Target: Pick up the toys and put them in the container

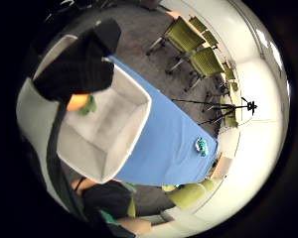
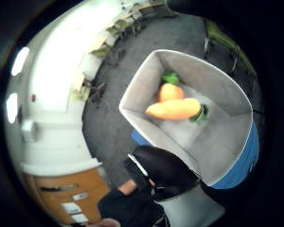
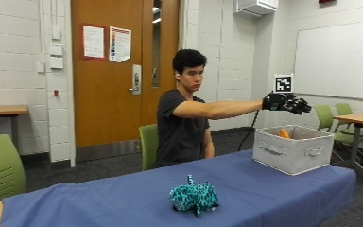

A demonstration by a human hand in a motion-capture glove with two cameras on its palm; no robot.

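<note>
Above the container [image 3: 293,150], the right hand [image 3: 286,102] has its fingers open and empty; carrot toys [image 2: 174,108] lie inside. Next it must reach the teal toy [image 3: 194,196], well apart from the container on the bench [image 3: 106,203].

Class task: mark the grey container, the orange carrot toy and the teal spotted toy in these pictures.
grey container [image 3: 293,156]: outside view, its front wall.
orange carrot toy [image 2: 174,109]: thumb side palm view, middle of its body.
teal spotted toy [image 3: 194,196]: outside view, its body on the blue tablecloth.

right arm outstretched, grip [image 3: 286,103] open, fingers relaxed
</note>
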